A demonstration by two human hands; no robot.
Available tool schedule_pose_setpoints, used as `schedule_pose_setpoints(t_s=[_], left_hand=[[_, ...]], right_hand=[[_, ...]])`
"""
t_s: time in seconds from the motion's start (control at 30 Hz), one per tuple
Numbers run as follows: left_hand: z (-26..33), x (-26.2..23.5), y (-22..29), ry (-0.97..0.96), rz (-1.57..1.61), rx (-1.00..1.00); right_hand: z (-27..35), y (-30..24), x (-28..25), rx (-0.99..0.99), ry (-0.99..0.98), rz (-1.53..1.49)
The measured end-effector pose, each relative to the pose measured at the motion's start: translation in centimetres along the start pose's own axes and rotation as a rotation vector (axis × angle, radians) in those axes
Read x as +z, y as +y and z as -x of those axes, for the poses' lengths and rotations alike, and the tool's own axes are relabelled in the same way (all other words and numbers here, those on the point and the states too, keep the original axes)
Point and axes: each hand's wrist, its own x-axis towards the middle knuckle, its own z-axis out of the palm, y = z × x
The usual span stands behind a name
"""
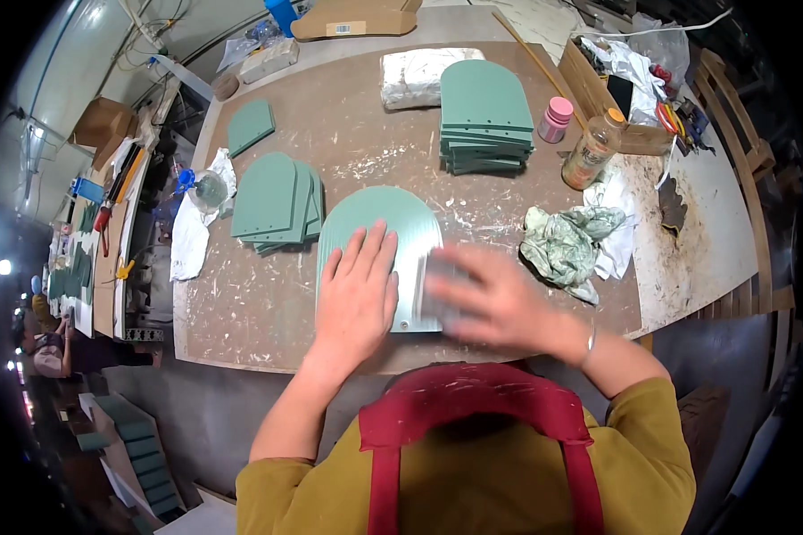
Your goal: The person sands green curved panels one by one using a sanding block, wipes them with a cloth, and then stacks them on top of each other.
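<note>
A green arch-shaped panel [382, 201] lies on the brown work table in front of me, its rounded end away from me. My left hand [361, 290] rests flat on its left part, fingers stretched out. At the panel's right edge, my right hand [495, 299] is smeared by motion, its fingers bent around a greyish block [429, 294] whose kind I cannot make out. The block's pale side meets the panel's right part. Left of this panel stands a low stack of similar green panels [268, 198]. A taller stack [484, 98] sits farther back on the right.
A smaller green piece [251, 127] lies at the back left. To the right are a pink bottle [556, 120], a bottle with an orange cap [592, 150] and a stained crumpled cloth [562, 247]. A white wrapped block [410, 78] touches the taller stack. A jar [208, 190] stands left.
</note>
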Motion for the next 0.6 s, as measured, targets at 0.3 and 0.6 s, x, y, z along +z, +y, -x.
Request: schedule_pose_setpoints(t_s=[0.3,0.6], left_hand=[[0.9,0.0,-0.2,0.05,0.004,-0.02],[0.3,1.1,0.3,0.202,-0.009,0.048]], right_hand=[[-2.1,-0.6,0.5,0.155,0.111,0.097],[-16.3,4.7,2.7,0.445,-0.122,0.236]])
